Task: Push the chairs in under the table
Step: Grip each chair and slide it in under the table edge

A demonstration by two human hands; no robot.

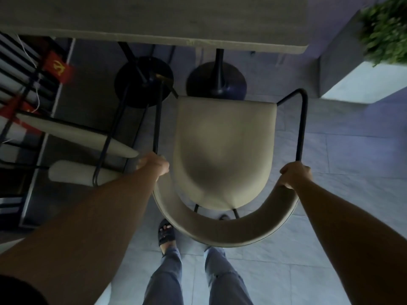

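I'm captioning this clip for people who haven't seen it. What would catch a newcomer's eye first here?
The beige chair fills the centre, seen from above, with the left hand and right hand each gripping an end of its curved backrest. Its seat is not yet under the grey table at the top edge. A green plant sits at the top right.

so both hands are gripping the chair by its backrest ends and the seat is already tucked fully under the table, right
Not quite. Both hands, left and right, do grip the chair at its backrest ends, but the head view shows the seat still out in the open, short of the table edge.
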